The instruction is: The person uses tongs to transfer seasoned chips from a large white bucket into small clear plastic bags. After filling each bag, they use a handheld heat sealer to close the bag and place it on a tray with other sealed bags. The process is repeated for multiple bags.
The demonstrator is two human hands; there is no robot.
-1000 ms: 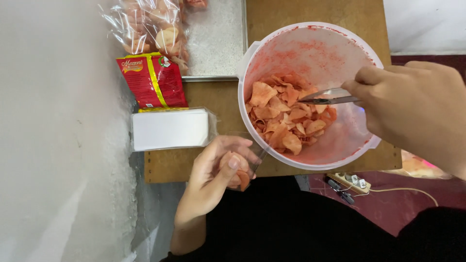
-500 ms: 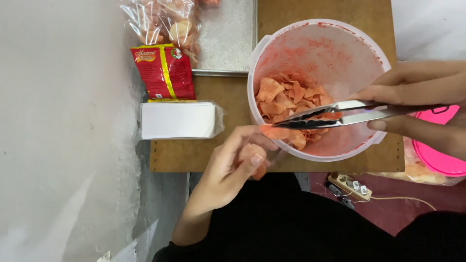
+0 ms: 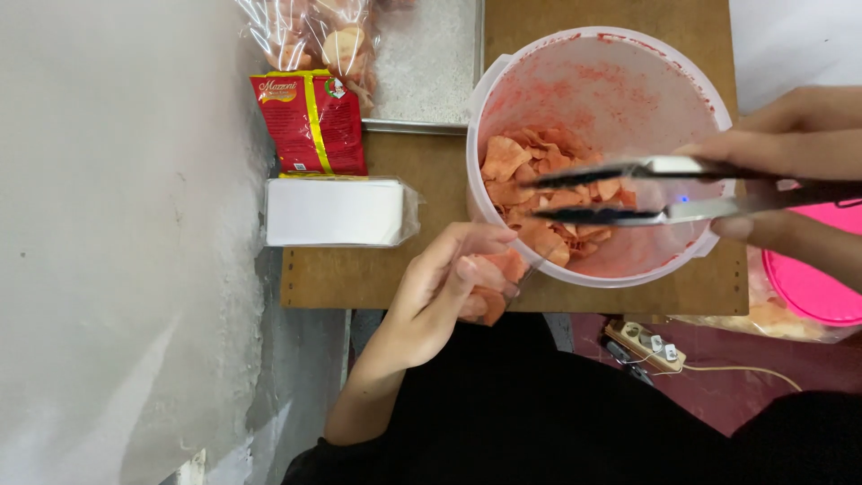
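My left hand holds a small clear bag of orange chips at the near edge of the wooden board, just beside the tub. My right hand grips metal tongs whose black tips hover spread apart over the chips. The chips are reddish-orange and lie heaped in the near-left part of a large translucent plastic tub smeared with red seasoning.
A red and yellow packet and a stack of clear bags holding white sheets lie left of the tub. Filled chip bags rest by a metal tray. A pink lid and a power strip are at the right.
My right hand has pulled back to the right, drawing the tongs up out of the chips with their tips apart. My left hand shifted the bag slightly closer to the tub.
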